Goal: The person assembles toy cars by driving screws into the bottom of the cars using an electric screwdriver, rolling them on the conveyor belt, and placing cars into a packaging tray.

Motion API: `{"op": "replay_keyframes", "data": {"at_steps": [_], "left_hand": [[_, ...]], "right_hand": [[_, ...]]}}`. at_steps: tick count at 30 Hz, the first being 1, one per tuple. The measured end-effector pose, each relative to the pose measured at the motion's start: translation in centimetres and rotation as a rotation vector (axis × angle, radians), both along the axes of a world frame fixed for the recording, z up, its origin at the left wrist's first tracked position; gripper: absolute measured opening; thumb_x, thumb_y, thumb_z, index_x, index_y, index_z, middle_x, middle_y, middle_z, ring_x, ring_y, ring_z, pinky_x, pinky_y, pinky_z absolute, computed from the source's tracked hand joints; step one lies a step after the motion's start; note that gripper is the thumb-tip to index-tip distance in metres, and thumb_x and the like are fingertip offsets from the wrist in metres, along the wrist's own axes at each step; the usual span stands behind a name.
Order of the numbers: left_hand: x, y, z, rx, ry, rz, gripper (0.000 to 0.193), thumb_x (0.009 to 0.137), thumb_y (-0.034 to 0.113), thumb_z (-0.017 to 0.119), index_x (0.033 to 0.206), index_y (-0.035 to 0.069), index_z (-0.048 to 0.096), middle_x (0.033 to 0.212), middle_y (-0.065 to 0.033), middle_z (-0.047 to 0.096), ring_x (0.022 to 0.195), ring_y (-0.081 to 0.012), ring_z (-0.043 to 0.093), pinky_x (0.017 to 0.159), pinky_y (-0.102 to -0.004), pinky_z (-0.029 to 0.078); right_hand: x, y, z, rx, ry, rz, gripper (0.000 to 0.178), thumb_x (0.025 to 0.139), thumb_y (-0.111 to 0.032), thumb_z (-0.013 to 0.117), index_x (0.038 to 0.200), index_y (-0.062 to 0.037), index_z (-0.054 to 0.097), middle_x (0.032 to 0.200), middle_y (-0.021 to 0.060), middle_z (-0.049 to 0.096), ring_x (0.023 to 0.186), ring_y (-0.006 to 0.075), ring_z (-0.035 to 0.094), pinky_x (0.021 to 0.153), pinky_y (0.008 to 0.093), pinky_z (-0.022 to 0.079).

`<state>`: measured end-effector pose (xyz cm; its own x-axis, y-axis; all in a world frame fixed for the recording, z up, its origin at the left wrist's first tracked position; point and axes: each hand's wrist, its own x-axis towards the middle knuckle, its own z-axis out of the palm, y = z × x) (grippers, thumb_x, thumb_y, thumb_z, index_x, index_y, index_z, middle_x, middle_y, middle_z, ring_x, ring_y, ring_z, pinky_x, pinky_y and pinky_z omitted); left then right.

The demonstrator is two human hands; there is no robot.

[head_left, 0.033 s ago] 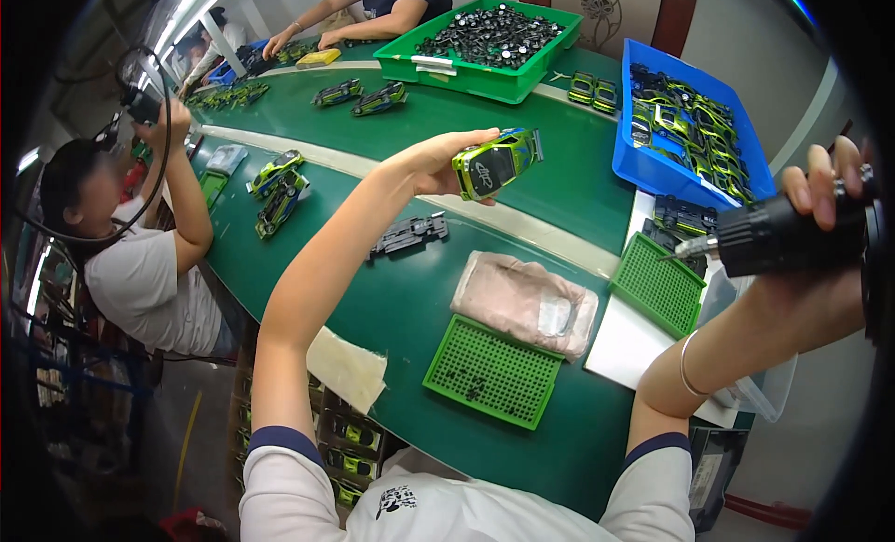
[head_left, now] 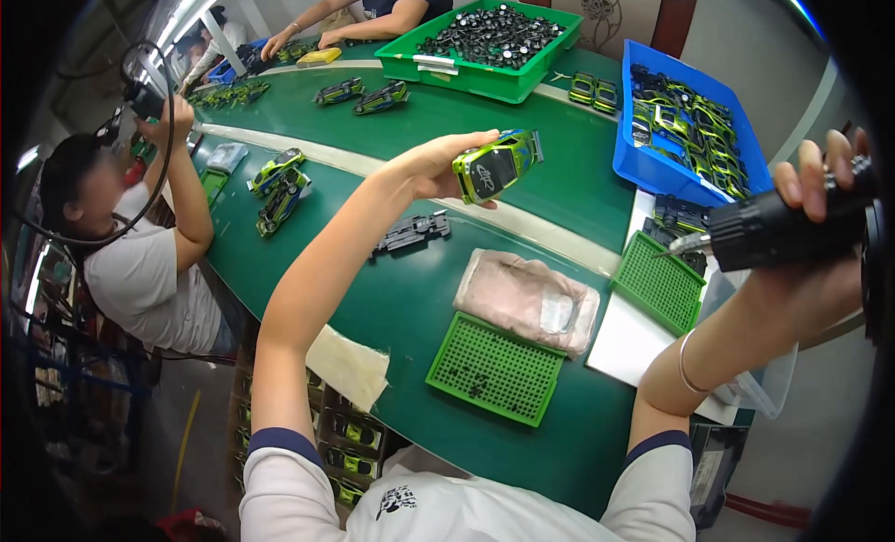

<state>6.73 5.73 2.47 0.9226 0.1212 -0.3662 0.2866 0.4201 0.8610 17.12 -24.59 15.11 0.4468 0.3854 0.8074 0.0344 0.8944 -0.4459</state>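
Observation:
My left hand grips a green toy car above the middle of the table, its dark top tilted toward me. At the right, my right hand is wrapped round a black electric screwdriver, whose metal bit points left over a green perforated tray. Below the toy car lie a dark grey car chassis and a folded pinkish cloth. Nearer to me, a second green perforated tray has small black screws in it.
A blue bin of green car bodies and a green bin of black wheel parts stand at the back. More toy cars lie to the left. A co-worker sits at the left; another person's arms reach in beyond.
Almost nothing differs. My right hand and the screwdriver have shifted very slightly; the toy car stays in my left hand.

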Motion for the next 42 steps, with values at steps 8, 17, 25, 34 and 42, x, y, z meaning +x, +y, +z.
{"op": "replay_keyframes", "data": {"at_steps": [8,17,25,34,42], "left_hand": [[-6.0,-5.4,-0.1,-0.114,-0.138,0.035,0.038,0.087,0.038,0.049,0.103,0.003,0.052,0.084,-0.0086,0.06,0.073,-0.0166,0.061,0.069,-0.0316,0.052],[-7.3,-8.7,-3.3,1.152,-0.531,-0.006,0.031,0.065,0.016,0.074,0.085,0.003,0.053,0.098,-0.0074,0.06,0.084,-0.0188,0.056,0.074,-0.0305,0.046],[-6.3,-9.1,-6.5,1.557,-0.896,-0.034,0.03,0.064,0.023,0.071,0.086,0.01,0.055,0.103,-0.0047,0.057,0.091,-0.0246,0.052,0.079,-0.0348,0.045],[-6.0,-9.2,-8.1,1.46,-0.904,0.023,0.042,0.06,0.02,0.073,0.098,0.01,0.056,0.109,-0.0047,0.057,0.093,-0.0253,0.053,0.079,-0.035,0.045],[-6.4,-8.9,-8.6,1.272,-0.785,0.037,0.073,0.058,0.02,0.077,0.12,0.006,0.042,0.117,-0.0093,0.051,0.099,-0.0246,0.052,0.085,-0.0338,0.044]], "right_hand": [[-4.3,2.8,-3.5,-0.135,0.092,-0.151,0.063,0.083,-0.054,0.046,0.117,-0.0013,0.037,0.082,0.0069,0.04,0.063,0.0152,0.042,0.057,0.0282,0.035],[-8.3,2.0,-8.8,-0.244,0.115,-0.273,0.062,0.081,-0.06,0.042,0.117,-0.0096,0.035,0.074,0.0042,0.04,0.05,0.0136,0.044,0.047,0.0278,0.038],[-10.1,1.9,-12.4,-0.408,0.069,-0.287,0.072,0.075,-0.064,0.048,0.12,-0.0125,0.027,0.071,0.0055,0.041,0.047,0.0162,0.045,0.045,0.0296,0.042],[-10.6,2.4,-14.4,-0.58,-0.007,-0.24,0.074,0.071,-0.066,0.052,0.117,-0.0148,0.025,0.07,0.0039,0.041,0.049,0.0148,0.048,0.048,0.0292,0.044],[-11.0,2.9,-14.9,-0.582,0.007,-0.189,0.073,0.071,-0.068,0.05,0.115,-0.0156,0.026,0.068,0.0037,0.04,0.049,0.0145,0.048,0.047,0.0291,0.044]]}}
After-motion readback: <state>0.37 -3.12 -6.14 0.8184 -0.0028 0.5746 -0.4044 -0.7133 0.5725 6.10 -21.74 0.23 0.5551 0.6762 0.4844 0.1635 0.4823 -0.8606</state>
